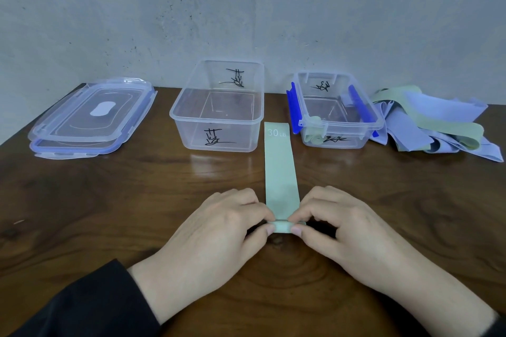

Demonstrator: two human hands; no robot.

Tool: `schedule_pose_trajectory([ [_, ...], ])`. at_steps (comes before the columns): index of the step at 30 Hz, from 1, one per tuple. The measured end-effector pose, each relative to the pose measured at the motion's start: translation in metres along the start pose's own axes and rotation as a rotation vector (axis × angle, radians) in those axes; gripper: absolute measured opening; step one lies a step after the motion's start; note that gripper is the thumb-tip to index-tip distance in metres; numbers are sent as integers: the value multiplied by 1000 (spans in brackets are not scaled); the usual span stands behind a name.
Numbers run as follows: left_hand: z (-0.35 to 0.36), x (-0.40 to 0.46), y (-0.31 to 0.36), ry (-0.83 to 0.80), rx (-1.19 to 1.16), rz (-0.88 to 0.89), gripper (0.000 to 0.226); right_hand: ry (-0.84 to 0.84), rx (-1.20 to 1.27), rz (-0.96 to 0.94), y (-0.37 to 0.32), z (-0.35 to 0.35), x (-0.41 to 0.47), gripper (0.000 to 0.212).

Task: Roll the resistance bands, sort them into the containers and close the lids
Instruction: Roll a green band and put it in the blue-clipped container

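A pale green resistance band (280,169) marked "30 LB" lies flat on the brown table, stretching away from me. Its near end is curled into a small roll. My left hand (219,230) pinches the roll's left side between thumb and fingers. My right hand (345,224) pinches its right side the same way. Behind the band stand two clear containers: a larger one (189,107) with nothing visible inside, and a smaller one (375,122) with blue latches that holds a rolled green band (315,137).
Two clear lids with blue seals (90,117) are stacked at the far left. A loose heap of green and lilac bands (438,123) lies at the far right. A grey wall runs right behind the table's far edge.
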State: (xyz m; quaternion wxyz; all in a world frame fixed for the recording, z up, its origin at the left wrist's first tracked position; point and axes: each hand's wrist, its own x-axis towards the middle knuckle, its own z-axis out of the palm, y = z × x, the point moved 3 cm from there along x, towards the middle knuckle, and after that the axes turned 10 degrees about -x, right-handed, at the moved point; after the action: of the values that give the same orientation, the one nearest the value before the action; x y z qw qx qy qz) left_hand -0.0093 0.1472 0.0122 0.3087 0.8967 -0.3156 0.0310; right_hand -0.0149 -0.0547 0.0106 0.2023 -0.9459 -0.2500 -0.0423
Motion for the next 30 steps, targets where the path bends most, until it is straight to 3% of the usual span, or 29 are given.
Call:
schedule_pose_trajectory([
  [6, 0, 0, -1, 4, 14, 0, 35, 12, -33, 10, 0, 4, 1, 17],
  [17, -2, 0, -1, -2, 23, -6, 12, -1, -60, -9, -1, 3, 2, 28],
  [22, -2, 1, 0, 4, 16, -11, 19, 28, -29, 24, 1, 1, 1, 12],
  [30, -2, 1, -2, 23, 21, -19, 31, 15, -47, 13, 2, 4, 2, 16],
])
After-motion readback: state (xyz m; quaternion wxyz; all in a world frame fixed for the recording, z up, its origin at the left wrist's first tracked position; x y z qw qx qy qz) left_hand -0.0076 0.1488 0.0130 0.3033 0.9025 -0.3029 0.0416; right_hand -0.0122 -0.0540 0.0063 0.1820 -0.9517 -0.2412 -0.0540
